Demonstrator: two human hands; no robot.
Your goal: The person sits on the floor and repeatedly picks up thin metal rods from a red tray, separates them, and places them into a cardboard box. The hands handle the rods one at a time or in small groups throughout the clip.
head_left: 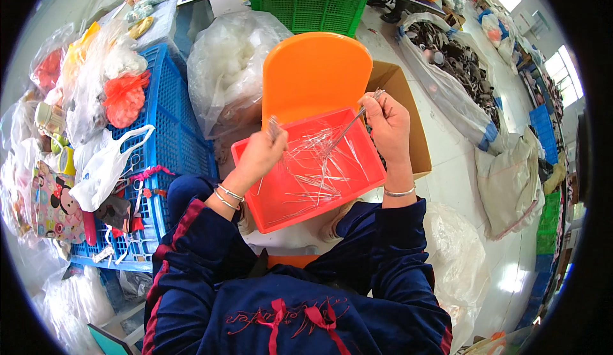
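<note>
A red shallow plastic tray (290,216) sits tilted before me, with many thin, shiny, wire-like pieces (313,179) strewn across its bottom. My right hand (388,128) is above the tray's right edge, closed on a small bundle of thin grey wire-like pieces (377,97). One long dark strand (345,131) slants from that hand down into the tray. Over the tray's left side, my left hand (262,155) has its fingers pinched together. Something short and greyish (274,127) shows at its fingertips, too blurred to name.
An orange chair (316,67) stands behind the tray, with a cardboard box (399,87) to its right. Blue plastic crates (185,125) piled with bags are at left. A clear bag of white stuff (230,55), a green crate (310,7) and an open sack (447,55) lie beyond.
</note>
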